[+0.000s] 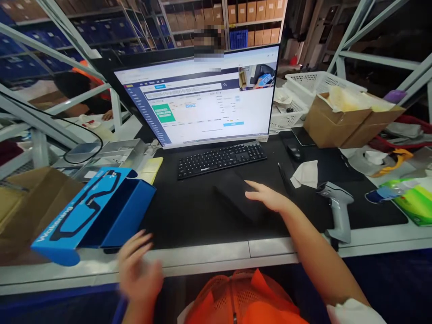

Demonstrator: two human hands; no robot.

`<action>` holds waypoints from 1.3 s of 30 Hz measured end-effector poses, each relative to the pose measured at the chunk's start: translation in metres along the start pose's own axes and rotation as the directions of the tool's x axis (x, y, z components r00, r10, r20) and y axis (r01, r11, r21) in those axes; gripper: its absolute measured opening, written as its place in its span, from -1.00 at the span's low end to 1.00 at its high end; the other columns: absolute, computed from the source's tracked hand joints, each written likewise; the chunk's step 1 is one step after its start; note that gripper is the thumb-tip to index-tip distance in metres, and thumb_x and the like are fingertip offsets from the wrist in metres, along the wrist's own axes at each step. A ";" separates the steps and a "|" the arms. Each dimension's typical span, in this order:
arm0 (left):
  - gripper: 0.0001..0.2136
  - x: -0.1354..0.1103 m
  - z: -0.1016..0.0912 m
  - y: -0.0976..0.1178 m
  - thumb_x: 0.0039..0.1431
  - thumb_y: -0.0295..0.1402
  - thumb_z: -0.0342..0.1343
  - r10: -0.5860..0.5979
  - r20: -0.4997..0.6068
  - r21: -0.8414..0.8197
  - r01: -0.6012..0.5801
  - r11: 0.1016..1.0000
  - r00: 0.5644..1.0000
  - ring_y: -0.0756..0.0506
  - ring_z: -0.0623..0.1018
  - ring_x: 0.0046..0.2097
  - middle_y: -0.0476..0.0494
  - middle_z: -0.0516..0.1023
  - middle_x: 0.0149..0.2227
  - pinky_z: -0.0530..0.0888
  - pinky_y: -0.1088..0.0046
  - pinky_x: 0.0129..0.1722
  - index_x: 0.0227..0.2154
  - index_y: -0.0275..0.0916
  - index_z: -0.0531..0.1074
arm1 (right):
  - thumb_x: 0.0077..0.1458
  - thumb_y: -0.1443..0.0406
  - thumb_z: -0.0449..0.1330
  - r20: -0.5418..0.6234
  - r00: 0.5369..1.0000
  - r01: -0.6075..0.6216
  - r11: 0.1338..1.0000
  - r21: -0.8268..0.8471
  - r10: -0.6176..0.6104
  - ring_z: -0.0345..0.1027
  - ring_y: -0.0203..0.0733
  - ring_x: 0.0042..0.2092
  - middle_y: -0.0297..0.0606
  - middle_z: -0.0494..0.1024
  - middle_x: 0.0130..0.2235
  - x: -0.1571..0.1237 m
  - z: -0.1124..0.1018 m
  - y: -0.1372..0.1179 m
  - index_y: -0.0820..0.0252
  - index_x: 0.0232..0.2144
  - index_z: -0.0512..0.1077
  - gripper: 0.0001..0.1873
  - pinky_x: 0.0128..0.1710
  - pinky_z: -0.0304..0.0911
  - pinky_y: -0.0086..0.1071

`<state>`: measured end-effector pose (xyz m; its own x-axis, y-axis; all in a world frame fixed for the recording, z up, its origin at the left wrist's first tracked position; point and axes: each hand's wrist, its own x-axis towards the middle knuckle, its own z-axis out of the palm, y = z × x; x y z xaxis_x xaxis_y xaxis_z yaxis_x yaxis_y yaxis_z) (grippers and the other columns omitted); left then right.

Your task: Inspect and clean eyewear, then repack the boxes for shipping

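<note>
My right hand is at the right side of a dark, blurred case, with thumb and finger on its edge. The case sits low over the black desk mat, dark on dark, so its outline is hard to make out. My left hand, smeared by motion, is in front of the desk edge with its fingers apart and nothing in them. Just beyond it lies a blue box with its flap open, showing a glasses outline and white lettering.
A monitor stands behind a keyboard. To the right are a mouse, a white tissue, a barcode scanner and a cardboard box. Another cardboard box stands at left. A person is behind the frame.
</note>
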<state>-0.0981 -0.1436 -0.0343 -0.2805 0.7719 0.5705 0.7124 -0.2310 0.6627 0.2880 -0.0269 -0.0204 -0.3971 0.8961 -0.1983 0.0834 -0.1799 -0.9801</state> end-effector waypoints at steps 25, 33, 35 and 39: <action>-0.14 0.071 0.152 0.043 0.05 0.32 0.08 0.131 0.800 -0.525 0.577 0.626 0.586 -0.32 0.52 0.08 -0.38 0.45 0.14 0.50 0.15 -0.01 0.29 -0.14 0.18 | -0.09 0.08 0.45 -0.122 0.895 0.155 0.556 -0.817 -0.428 0.25 0.13 0.23 -0.02 0.39 0.17 -0.023 0.032 -0.019 0.05 0.35 0.17 0.00 0.37 -0.27 0.29; -0.38 0.089 0.155 0.034 0.07 0.36 -0.05 -0.053 0.910 -0.152 0.451 0.880 0.411 0.04 0.16 -0.60 0.10 0.14 -0.62 0.10 0.45 -0.55 -0.55 -0.18 0.17 | -0.08 0.10 0.44 -0.174 0.887 0.091 0.532 -0.842 -0.427 0.22 0.19 0.24 -0.02 0.38 0.16 -0.019 0.032 -0.013 0.03 0.35 0.16 -0.01 0.35 -0.35 0.38; -0.38 0.088 0.154 0.033 0.09 0.37 -0.11 -0.013 0.931 -0.123 0.349 0.929 0.364 0.02 0.17 -0.59 0.09 0.15 -0.63 0.09 0.44 -0.56 -0.56 -0.18 0.19 | -0.08 0.05 0.43 -0.148 0.896 0.109 0.529 -0.842 -0.419 0.22 0.19 0.25 -0.02 0.38 0.17 -0.019 0.039 -0.012 0.05 0.37 0.14 0.02 0.36 -0.37 0.37; -0.41 0.095 0.145 0.035 0.17 0.28 -0.10 0.043 0.959 -0.108 0.220 0.970 0.281 -0.01 0.27 -0.57 0.02 0.28 -0.64 0.20 0.42 -0.50 -0.55 -0.20 0.26 | 0.03 -0.06 0.34 -0.094 0.897 0.156 0.510 -0.846 -0.431 0.22 0.17 0.25 -0.03 0.38 0.19 -0.018 0.055 -0.015 0.04 0.38 0.12 -0.04 0.36 -0.27 0.32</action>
<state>-0.0061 0.0073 -0.0272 0.5681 0.7752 -0.2762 0.5600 -0.1181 0.8200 0.2440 -0.0625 -0.0018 -0.3063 0.9199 0.2447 0.7533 0.3914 -0.5285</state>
